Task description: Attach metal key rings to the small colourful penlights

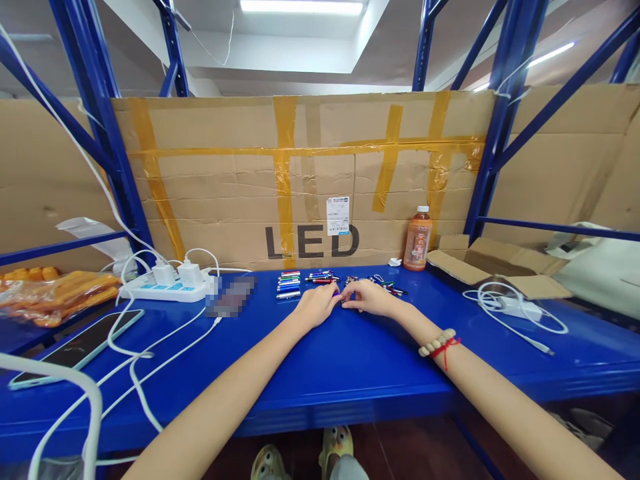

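Note:
Both my hands rest far out on the blue shelf top (pixel 350 360), fingertips meeting. My left hand (pixel 316 303) is closed in a pinch on a small purple item (pixel 337 291). My right hand (pixel 369 297) has its fingers curled onto the same small item, which is too small to name. Just behind my hands lie a neat row of small coloured pen-like pieces (pixel 289 283) and a loose scatter of more such pieces (pixel 385 285). A bead bracelet and red string (pixel 439 343) sit on my right wrist.
A power strip (pixel 165 287) with white chargers and trailing cables lies at the left, a phone (pixel 75 348) nearer me. An orange drink bottle (pixel 417 239) stands by the taped cardboard wall (pixel 310 180). An open carton (pixel 500 263) and coiled charger cable (pixel 510 305) sit right. Orange packets (pixel 50 293) lie far left.

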Available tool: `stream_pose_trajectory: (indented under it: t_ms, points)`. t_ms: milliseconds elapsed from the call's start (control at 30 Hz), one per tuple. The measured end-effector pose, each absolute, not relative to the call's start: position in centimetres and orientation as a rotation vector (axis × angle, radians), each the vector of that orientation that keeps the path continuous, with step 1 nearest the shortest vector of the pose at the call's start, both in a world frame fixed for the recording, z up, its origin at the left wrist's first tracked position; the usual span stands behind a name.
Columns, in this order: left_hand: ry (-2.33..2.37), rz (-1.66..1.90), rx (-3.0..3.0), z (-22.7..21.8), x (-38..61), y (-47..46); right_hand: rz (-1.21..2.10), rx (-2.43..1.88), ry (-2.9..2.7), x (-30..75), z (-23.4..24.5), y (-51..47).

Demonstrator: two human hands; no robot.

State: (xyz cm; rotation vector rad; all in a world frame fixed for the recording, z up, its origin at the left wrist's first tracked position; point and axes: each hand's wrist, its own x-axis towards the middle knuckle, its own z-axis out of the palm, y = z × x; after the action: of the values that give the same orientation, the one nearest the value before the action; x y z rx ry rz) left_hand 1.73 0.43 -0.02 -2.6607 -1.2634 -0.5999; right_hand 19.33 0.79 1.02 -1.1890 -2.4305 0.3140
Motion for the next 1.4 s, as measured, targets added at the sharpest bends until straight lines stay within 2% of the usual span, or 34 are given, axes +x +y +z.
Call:
stream_pose_trajectory:
  t_ms: [533, 900, 1400]
  points:
    - [-1.288, -0.601, -2.704, 0.3, 1.9, 0.0, 0.331, -1.192, -2.451, 19.4, 0.9, 1.0]
    - [-1.189, -0.566, -2.646, 0.1, 1.6, 0.5, 0.002, -1.293, -2.477, 19.1, 0.8, 1.1]
    - [-1.189, -0.568, -2.649, 0.4, 1.9, -0.2, 0.353, -1.134, -2.260, 20.8, 0.5, 2.1]
